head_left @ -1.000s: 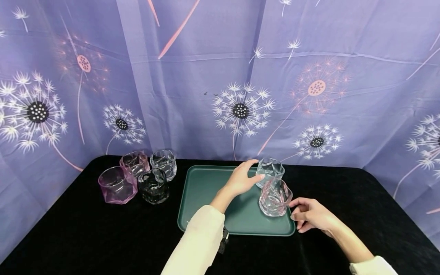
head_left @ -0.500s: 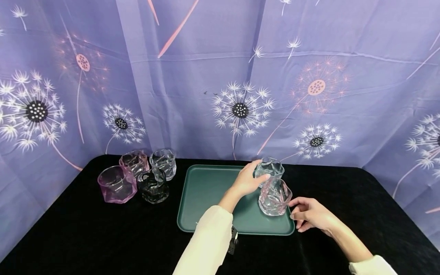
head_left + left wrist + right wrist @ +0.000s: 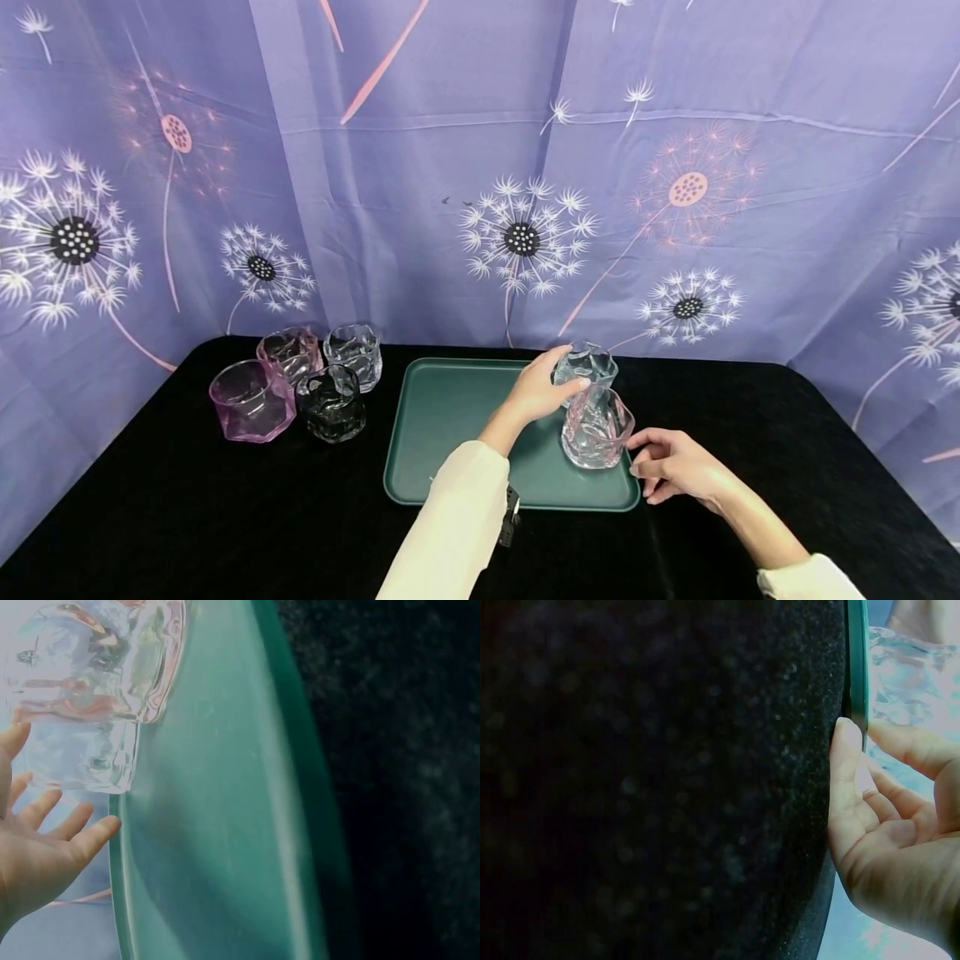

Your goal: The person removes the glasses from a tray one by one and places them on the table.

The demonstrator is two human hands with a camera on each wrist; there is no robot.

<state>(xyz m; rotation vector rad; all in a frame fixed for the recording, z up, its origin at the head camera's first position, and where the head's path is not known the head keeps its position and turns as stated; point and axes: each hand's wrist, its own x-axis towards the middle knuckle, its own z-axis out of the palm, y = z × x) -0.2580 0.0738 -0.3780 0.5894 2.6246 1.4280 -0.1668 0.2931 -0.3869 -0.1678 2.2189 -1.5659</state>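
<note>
While right hand [image 3: 677,468] pinches tray edge [image 3: 858,667] | left hand [image 3: 536,390] wide beside rear glass [image 3: 594,362] | tray floor [image 3: 450,433] extends leftward

Left hand [image 3: 537,392] outstretched, loosely spread; right hand [image 3: 678,468] curled, pinching.

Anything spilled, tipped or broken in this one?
Nothing stands out: the pink-tinted glass and bluish glass look upright at the right end of the green tray, the four glasses to its left stand upright too, and no spill or break shows.
</note>
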